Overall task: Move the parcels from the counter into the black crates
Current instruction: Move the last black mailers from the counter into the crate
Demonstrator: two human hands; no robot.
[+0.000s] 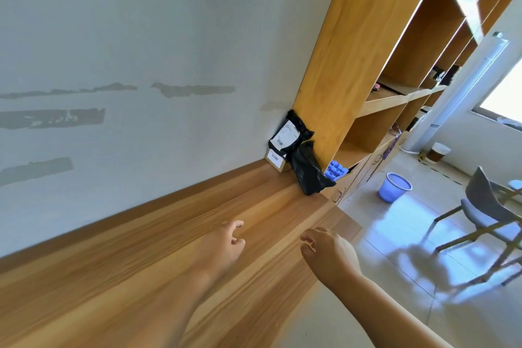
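My left hand (226,243) reaches out low over the wooden tabletop (141,257), its fingers (236,225) loosely curled with a gap between thumb and forefinger, gripping nothing. My right hand (329,253) hangs just past the tabletop's front edge, above the floor (395,234), fingers bent inward in a loose half-curl, also empty. Both forearms are bare and stretch forward from the bottom of the view. The parcels wait well ahead of my hands, bunched in the far corner where the tabletop meets the white wall (141,37) and the side panel of the tall wooden shelving unit (353,51). A black bag with a white label (289,134) leans upright against that panel, and a second black bag (308,169) slumps just in front of it, reaching toward the tabletop's edge. A small cardboard box (276,159) with a white barcode sticker stands tucked behind them against the wall, touching the labelled bag. Something blue and knobbly (335,170) pokes out just beyond the second bag; I cannot tell what it is. Down on the floor sit a pale purple bucket (394,186) and, off to the right, a grey chair (485,206). The wall carries several grey patches where paint has come away.
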